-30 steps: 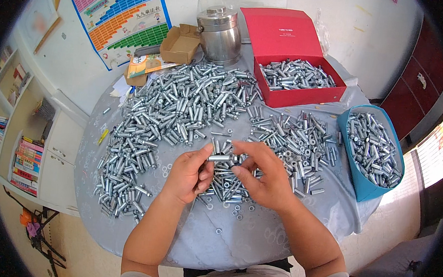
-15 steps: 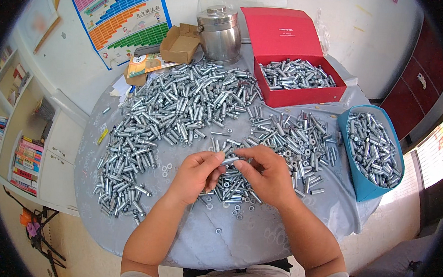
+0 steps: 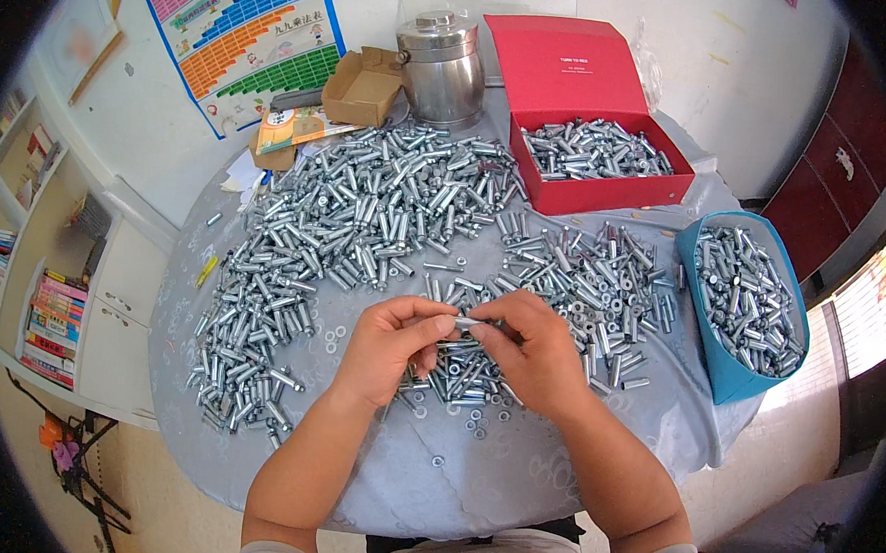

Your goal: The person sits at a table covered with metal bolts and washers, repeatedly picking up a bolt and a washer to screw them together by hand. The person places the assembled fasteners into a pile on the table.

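My left hand point(image 3: 391, 346) and my right hand point(image 3: 531, 349) meet over the middle of the table, fingertips almost touching. Between them lies a silver expansion bolt point(image 3: 469, 322), pinched at one end by each thumb and forefinger; the fingers cover much of it. Beneath and behind the hands spreads a pile of similar expansion bolts point(image 3: 367, 202), with a second pile point(image 3: 584, 269) to the right. Loose nuts point(image 3: 474, 424) and washers point(image 3: 331, 339) lie near my wrists.
A red lidded box point(image 3: 608, 193) full of bolts stands at the back right, and a teal fabric bin point(image 3: 725, 351) of bolts at the right edge. Behind the pile are a steel pot point(image 3: 441, 76) and an open cardboard box point(image 3: 360, 92). A yellow marker point(image 3: 207, 271) lies far left.
The bolt between my hands has been turned level, and my left thumb and forefinger have closed on its end. An upright bolt seen by my left fingers earlier no longer shows.
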The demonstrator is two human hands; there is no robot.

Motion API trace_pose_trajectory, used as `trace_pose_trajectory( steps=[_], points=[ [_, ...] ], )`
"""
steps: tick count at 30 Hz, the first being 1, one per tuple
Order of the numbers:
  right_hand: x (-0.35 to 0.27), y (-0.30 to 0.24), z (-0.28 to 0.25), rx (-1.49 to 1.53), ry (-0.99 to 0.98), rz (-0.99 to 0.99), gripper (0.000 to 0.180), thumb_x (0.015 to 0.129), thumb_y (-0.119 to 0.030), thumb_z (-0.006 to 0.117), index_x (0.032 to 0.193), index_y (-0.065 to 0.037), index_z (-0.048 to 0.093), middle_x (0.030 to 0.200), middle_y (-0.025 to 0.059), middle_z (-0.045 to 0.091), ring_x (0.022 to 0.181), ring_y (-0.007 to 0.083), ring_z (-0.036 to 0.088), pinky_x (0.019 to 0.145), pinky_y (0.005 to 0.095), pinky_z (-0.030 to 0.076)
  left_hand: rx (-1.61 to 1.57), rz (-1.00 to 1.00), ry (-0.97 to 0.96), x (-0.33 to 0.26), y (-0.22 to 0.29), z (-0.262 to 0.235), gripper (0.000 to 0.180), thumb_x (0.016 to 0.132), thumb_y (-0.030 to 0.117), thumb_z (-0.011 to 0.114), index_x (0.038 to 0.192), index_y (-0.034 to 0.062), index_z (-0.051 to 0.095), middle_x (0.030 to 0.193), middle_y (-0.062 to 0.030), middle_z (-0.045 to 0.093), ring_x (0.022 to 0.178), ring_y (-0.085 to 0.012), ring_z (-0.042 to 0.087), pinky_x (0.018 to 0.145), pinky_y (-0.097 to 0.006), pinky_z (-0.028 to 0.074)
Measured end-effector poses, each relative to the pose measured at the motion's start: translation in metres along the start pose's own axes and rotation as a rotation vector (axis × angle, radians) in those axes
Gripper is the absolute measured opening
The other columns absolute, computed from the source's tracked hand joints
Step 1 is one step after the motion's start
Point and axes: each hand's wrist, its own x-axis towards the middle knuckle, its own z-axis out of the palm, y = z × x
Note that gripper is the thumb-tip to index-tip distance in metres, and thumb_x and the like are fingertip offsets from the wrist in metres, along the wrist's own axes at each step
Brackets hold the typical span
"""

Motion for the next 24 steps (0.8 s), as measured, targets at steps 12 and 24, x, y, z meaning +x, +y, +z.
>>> trace_pose_trajectory(
  steps=[12,24],
  points=[
    [0.001,-0.015,-0.002,0.093,-0.048,0.243,0.016,0.087,-0.008,0.067,0.1,-0.001,0.064,0.083,0.011,0.062,0.063,0.0184,0.059,0.059,0.0297,0.048,0.025,0.04,-0.017,-0.004,0.003,0.004,0.02,0.092,0.014,0.065,0.104,-0.0025,0.066,0.087,-0.0108,0.072,0.052,-0.0082,0.058,0.041,-0.02,0.045],
    [0.003,0.001,-0.007,-0.128,0.173,0.002,0.018,0.082,-0.007,0.068,0.099,-0.001,0.065,0.093,0.0115,0.061,0.058,0.0192,0.055,0.055,0.0317,0.046,1.322,0.419,0.318,0.003,0.036,-0.033,0.017,0.085,0.007,0.062,0.1,0.0084,0.072,0.094,-0.0092,0.07,0.087,-0.0261,0.067,0.074,-0.038,0.053]
  ],
)
